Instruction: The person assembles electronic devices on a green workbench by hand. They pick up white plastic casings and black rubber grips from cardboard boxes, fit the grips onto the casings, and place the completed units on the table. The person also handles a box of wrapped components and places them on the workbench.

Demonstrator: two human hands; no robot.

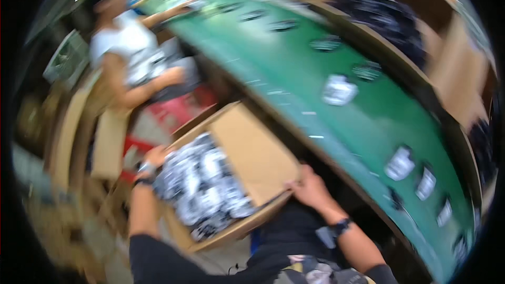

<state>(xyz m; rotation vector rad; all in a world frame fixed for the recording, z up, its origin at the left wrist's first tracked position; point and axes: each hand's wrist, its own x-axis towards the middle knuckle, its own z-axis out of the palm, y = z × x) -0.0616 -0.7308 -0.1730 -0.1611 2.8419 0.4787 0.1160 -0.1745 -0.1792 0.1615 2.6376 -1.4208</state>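
An open cardboard box is tilted in front of me, between my body and the conveyor. Its left part is heaped with dark parts in clear plastic bags; the bare cardboard shows at the right. At the far left rim, my left hand grips the box, its fingers partly hidden by blur. My right hand is closed on the box's right corner, thumb toward the rim.
A green conveyor belt curves past on the right, carrying several bagged parts and dark round pieces. Beyond it stand cartons with black bags. A co-worker sits far left, near more cartons.
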